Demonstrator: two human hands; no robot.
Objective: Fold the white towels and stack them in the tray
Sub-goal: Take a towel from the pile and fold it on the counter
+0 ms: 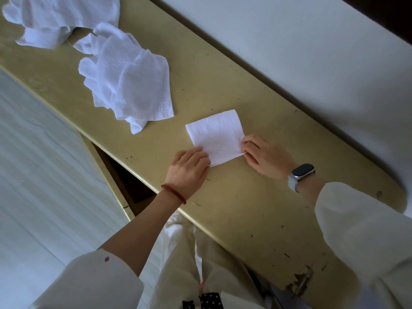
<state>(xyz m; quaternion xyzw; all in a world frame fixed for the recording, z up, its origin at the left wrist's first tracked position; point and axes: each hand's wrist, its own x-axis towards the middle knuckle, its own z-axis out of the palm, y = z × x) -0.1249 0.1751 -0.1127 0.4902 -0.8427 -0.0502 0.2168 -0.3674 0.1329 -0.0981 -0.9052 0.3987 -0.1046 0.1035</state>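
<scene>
Towel, folded small, lay flat on the table just right of the loose towel pile, left hand and right hand each pinching a near corner; it looked light, soft and floppy, best held by corners.

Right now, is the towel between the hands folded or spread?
Folded: the towel lies as a small flat rectangle, both hands pinching its near corners.

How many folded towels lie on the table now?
1. The folded towel lies between both hands, near the table's front edge. The loose towel piles farther left are unfolded; a folded one could be hidden there.
</scene>
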